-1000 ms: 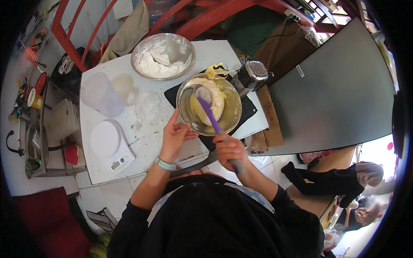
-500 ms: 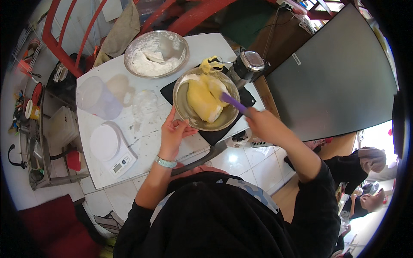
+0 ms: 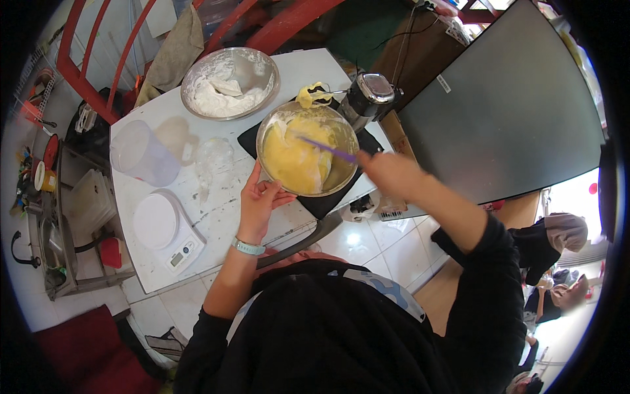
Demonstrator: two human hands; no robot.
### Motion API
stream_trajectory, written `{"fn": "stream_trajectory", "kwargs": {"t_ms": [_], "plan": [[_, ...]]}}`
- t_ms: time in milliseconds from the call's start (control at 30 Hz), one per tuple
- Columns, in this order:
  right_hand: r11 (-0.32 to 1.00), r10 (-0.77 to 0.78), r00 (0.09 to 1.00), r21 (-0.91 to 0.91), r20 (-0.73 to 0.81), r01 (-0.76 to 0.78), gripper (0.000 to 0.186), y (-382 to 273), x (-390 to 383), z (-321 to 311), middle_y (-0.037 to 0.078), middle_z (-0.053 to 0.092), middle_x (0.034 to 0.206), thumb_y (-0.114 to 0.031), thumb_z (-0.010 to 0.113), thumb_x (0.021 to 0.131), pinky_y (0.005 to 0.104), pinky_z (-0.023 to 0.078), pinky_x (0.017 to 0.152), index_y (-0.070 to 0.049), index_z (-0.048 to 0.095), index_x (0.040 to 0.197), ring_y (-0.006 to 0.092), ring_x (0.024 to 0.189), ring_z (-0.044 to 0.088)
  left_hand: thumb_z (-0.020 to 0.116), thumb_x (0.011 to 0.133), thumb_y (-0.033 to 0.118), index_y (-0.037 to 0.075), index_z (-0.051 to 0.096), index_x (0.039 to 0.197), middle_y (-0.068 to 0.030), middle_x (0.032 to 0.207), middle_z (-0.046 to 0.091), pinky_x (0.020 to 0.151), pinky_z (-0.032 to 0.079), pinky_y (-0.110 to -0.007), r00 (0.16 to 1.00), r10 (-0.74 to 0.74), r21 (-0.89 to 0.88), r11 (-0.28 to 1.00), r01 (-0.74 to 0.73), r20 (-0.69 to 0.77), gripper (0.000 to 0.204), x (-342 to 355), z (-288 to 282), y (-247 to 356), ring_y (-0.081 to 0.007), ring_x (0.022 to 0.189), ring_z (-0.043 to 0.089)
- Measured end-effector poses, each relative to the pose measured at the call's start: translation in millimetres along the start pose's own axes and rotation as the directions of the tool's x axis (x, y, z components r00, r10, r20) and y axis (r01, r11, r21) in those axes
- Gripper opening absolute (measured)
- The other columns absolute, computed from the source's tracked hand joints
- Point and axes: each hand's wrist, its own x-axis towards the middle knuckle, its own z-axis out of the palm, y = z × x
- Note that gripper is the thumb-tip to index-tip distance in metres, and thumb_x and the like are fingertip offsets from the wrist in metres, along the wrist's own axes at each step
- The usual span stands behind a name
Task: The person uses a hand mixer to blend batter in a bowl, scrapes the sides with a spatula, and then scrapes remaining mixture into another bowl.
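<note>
A metal mixing bowl [image 3: 348, 176] with thick yellow batter [image 3: 289, 163] and some white flour stands on a black mat [image 3: 249, 139]. My left hand [image 3: 259, 205] holds the bowl's near left rim, its fingers against the side. In my right hand [image 3: 394, 173] is a purple-handled spatula [image 3: 333, 150], closed in the fist. The blade reaches into the batter, where it is hidden and smeared by motion. Just behind the bowl, a hand mixer [image 3: 371, 98] stands with yellow batter clinging to its beaters [image 3: 314, 96].
Another metal bowl [image 3: 272, 88] with white flour sits at the table's back. On the left of the white table [image 3: 223, 230] are a clear plastic jug [image 3: 141, 154] and a white kitchen scale [image 3: 157, 220]. A large grey panel [image 3: 505, 105] rises at right; people [image 3: 548, 240] are beyond it.
The spatula has swept left and deeper into the batter, its handle now lying flatter. The yellow mass has spread out in the bowl. My left hand keeps its hold on the rim.
</note>
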Motion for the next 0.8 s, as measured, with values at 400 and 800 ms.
{"fn": "stream_trajectory", "kwargs": {"t_ms": [400, 800], "plan": [[0.842, -0.405, 0.891, -0.462, -0.203, 0.278, 0.04, -12.5, -22.7, -103.6, 0.006, 0.057, 0.088, -0.02, 0.058, 0.081, 0.0298, 0.051, 0.059, -0.018, 0.055, 0.121, 0.0202, 0.075, 0.064, 0.05, 0.085, -0.003, 0.012, 0.029, 0.14, -0.0064, 0.073, 0.058, 0.057, 0.057, -0.031, 0.995, -0.095, 0.213, 0.973, 0.085, 0.035, 0.061, 13.3, -18.4, 29.5, -0.0174, 0.061, 0.063], [0.611, -0.002, 0.654, 0.519, 0.757, -0.598, 0.036, 60.3, 3.7, -48.7, 0.001, 0.043, 0.055, -0.041, 0.049, 0.091, 0.0244, 0.038, 0.04, -0.013, 0.058, 0.112, 0.0097, 0.045, 0.045, 0.053, 0.088, 0.003, 0.012, 0.02, 0.143, -0.0094, 0.079, 0.063, 0.065, 0.058, -0.032, 0.995, -0.094, 0.115, 0.988, 0.099, -0.046, 0.065, -25.3, -15.3, 11.3, -0.0204, 0.069, 0.066]]}}
